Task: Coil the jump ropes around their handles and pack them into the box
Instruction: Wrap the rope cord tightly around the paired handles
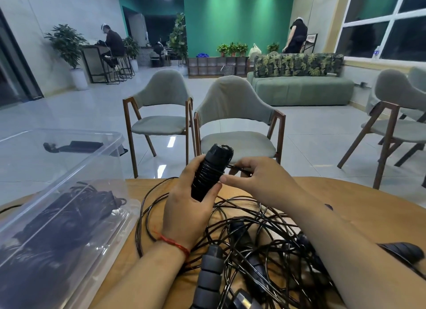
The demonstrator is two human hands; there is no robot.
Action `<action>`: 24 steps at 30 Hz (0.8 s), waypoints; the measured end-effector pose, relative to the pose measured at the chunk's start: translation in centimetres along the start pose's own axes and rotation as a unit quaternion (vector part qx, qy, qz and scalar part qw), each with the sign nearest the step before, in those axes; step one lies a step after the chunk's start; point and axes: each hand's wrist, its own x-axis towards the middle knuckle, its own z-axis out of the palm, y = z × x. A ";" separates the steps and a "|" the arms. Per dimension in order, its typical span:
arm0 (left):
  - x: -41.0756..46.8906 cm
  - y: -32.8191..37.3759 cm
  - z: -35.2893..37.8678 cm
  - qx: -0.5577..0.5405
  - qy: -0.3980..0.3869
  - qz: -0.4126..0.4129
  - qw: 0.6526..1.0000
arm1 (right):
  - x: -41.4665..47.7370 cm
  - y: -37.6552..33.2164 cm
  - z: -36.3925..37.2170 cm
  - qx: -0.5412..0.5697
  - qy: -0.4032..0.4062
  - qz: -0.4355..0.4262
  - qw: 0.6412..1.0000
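Observation:
My left hand grips a pair of black jump-rope handles held upright above the table, with black cord wound in turns around their middle. My right hand pinches the cord just right of the handles. Below both hands a tangle of loose black rope lies on the wooden table. A grey ribbed handle and other dark handles sit in that tangle. At the left stands the clear plastic box, tilted, with coiled black ropes inside.
Two grey chairs with wooden legs stand just beyond the table's far edge, another at the right. A black handle lies by my right forearm. People sit and stand far back in the room.

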 end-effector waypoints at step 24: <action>0.8 1.3 -0.2 -0.498 -0.179 -0.315 0.787 | -0.2 -1.4 1.1 0.218 -0.016 0.005 0.976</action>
